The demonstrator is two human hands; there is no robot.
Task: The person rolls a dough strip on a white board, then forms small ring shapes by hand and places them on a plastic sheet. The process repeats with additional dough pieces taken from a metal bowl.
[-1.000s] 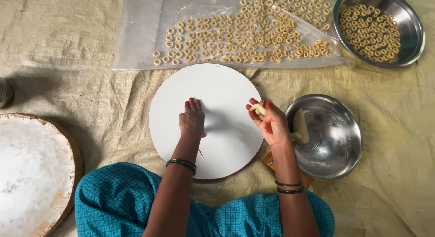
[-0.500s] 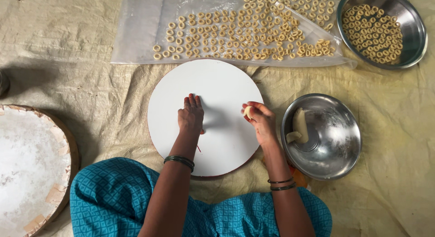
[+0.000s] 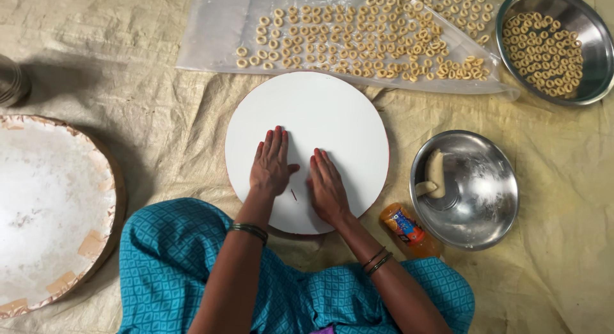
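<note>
Both my hands lie palm down on a white round board (image 3: 320,110) in front of me. My left hand (image 3: 272,164) rests flat near the board's lower middle with its fingers straight. My right hand (image 3: 326,188) presses flat beside it, fingers pointing away from me. No dough shows under or around either palm. A thin dark sliver (image 3: 293,194) lies on the board between the two hands. To the right, a steel bowl (image 3: 492,206) holds a pale lump of dough (image 3: 435,175).
Several small dough rings lie on a clear plastic sheet (image 3: 217,33) beyond the board, and more fill a second steel bowl (image 3: 591,85) at top right. An orange bottle (image 3: 406,228) lies by my right wrist. A large round floured tray (image 3: 45,206) sits left, a metal cup (image 3: 11,81) above it.
My right hand, which held a small dough piece at its fingertips near the bowl, has moved left and gone flat onto the board. The left hand stays flat on the board.
</note>
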